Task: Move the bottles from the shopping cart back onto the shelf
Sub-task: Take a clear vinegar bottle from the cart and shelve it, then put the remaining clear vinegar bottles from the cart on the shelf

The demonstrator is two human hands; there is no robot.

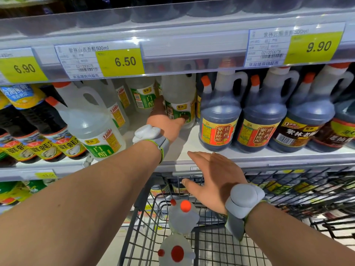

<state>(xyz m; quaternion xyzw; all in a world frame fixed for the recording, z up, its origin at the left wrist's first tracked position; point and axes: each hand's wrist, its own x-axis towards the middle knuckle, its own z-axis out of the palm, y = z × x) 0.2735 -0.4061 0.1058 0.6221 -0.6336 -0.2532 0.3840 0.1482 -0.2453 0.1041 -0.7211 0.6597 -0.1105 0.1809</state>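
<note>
My left hand (163,121) reaches deep onto the shelf (194,144) and grips a clear white-vinegar bottle (179,95) with a green label, which stands upright on the shelf board. My right hand (213,175) hovers open, fingers spread, over the shelf's front edge and the cart's far rim. Two more clear bottles with red caps (182,217) (175,250) lie in the wire shopping cart (211,244) below my arms.
Dark vinegar jugs (219,116) stand right of the held bottle. More white-vinegar bottles (92,121) and dark sauce bottles (28,127) fill the left. Yellow price tags (120,61) line the upper shelf rail. A bare patch of shelf board lies in front of the held bottle.
</note>
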